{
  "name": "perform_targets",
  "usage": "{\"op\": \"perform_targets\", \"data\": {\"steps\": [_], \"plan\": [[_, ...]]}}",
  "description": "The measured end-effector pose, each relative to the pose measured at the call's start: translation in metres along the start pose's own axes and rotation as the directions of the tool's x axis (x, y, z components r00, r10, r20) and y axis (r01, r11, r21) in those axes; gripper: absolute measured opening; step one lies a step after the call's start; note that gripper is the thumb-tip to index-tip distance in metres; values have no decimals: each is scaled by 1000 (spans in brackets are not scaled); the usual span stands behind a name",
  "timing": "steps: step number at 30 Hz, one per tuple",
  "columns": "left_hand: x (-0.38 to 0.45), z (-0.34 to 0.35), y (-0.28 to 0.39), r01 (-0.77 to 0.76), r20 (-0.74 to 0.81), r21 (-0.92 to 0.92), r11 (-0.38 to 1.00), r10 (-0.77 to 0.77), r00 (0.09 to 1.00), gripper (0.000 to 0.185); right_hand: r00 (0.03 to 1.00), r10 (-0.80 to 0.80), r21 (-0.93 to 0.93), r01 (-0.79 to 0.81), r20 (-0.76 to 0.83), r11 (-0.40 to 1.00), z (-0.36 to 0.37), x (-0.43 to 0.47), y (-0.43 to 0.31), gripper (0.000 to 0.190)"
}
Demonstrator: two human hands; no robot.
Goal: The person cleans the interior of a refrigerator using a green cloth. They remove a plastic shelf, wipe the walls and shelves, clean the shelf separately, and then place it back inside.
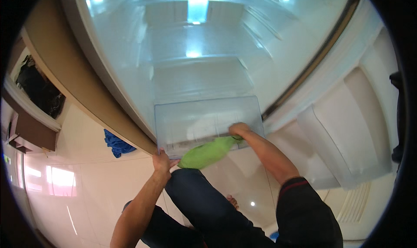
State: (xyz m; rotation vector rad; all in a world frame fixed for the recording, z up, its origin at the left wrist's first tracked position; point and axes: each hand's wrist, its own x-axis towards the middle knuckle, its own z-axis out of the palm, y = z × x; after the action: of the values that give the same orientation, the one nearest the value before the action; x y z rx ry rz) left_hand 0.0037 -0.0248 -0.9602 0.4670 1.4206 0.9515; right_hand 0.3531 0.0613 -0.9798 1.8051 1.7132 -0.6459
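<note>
A clear plastic refrigerator drawer (pixel 202 117) juts out at the bottom of the open refrigerator (pixel 195 77). My left hand (pixel 162 161) grips the drawer's front left corner. Inside or over the drawer's right part, my right hand (pixel 240 130) is closed on one end of a green cloth (pixel 205 153). The cloth stretches from that hand along the drawer's front towards my left hand; whether its other end is held there cannot be told.
The refrigerator door (pixel 355 117) with its bins stands open at the right. A tan side panel (pixel 75 75) rises at the left. A blue cloth (pixel 118 143) lies on the tiled floor (pixel 107 189). My knee is just below the drawer.
</note>
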Motion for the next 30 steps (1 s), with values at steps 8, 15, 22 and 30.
{"op": "perform_targets", "data": {"steps": [8, 15, 22, 30], "plan": [[-9, 3, 47, 229, 210, -191, 955, -188, 960, 53, 776, -217, 806, 575, -592, -145, 1, -246, 74, 39], [1, 14, 53, 132, 288, -213, 968, -66, 955, 60, 967, 126, 915, 249, -219, -317, 91, -211, 39, 54], [24, 21, 57, -46, 285, -224, 974, 110, 952, 78, 945, 268, 889, 279, -187, -363, 32, -110, 20, 43], [27, 47, 60, -46, 360, -364, 930, 186, 914, 74, 954, 175, 896, 292, -245, -334, -17, -18, 20, 18]]}}
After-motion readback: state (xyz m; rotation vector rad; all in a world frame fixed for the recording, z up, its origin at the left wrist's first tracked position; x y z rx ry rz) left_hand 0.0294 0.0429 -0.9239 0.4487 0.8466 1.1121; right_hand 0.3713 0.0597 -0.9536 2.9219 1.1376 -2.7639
